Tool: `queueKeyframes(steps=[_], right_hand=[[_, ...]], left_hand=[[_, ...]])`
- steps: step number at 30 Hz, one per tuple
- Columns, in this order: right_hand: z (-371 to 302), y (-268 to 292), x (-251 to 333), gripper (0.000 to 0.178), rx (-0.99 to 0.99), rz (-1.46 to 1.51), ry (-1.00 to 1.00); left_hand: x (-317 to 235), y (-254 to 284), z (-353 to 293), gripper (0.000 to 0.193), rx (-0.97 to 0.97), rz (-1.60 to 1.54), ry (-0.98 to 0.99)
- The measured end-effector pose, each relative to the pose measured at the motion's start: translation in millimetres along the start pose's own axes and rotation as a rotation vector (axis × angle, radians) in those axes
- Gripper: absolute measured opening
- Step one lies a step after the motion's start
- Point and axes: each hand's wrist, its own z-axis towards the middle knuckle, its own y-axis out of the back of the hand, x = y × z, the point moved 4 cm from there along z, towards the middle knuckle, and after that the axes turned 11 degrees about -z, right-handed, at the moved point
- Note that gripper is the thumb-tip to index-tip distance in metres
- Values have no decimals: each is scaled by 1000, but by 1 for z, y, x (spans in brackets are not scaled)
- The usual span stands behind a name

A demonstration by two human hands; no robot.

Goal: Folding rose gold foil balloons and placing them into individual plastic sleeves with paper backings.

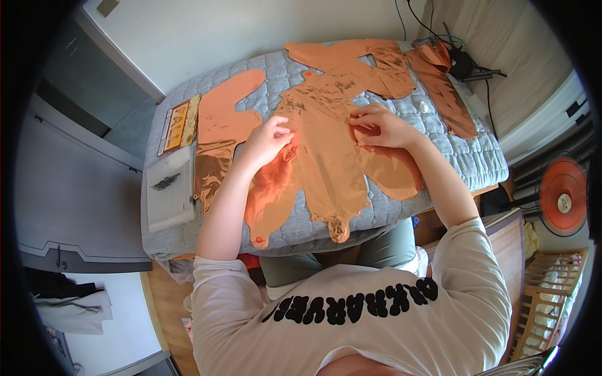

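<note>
Left hand (268,141) and right hand (389,128) pinch orange foil (326,141), its middle lying between them

Toward the far right corner of the mattress (467,169), a white object (424,108) is too small to identify. The left hand (269,141) and right hand (384,125) cover parts of the copper foil balloon (327,147); their exact grip is unclear.

Before me, the copper-coloured foil piece (329,144) lies spread on the quilted mattress (473,160). Its lobed body is glossy and creased, with reddish puckering on my left. A narrow rounded tab (338,231) points toward me.
</note>
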Motion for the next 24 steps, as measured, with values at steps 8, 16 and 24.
queueKeyframes(steps=[8, 16, 24], right_hand=[[1, 1, 3, 55, 2, 7, 32], [-2, 4, 9, 48, 1, -41, 34], [4, 11, 17, 23, 2, 140, 61]], left_hand=[[24, 4, 13, 54, -14, -125, -34], [13, 1, 9, 54, -25, -106, -7], [24, 8, 14, 58, -45, -195, -36]])
